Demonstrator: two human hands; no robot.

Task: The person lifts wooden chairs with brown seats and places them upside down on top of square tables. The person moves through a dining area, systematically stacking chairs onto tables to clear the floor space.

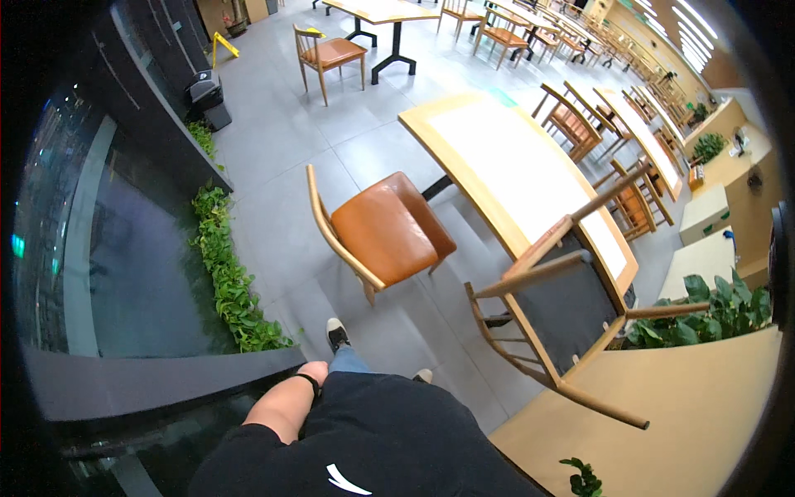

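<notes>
Only the back of my left hand shows, hanging low beside my thigh with a dark band on the wrist. Its fingers are hidden, and nothing can be seen in it. My right hand is out of view. Before me on the floor stands an upright wooden chair with an orange-brown padded seat. Just past it is a wood-edged table with a bright white top. At the table's near right end, a second wooden chair rests upside down, legs up, its dark seat underside showing.
A strip of leafy plants runs along the glass wall at left, with a dark bin and a yellow floor sign farther off. Beige partition stands close on the right. More tables and chairs fill the background.
</notes>
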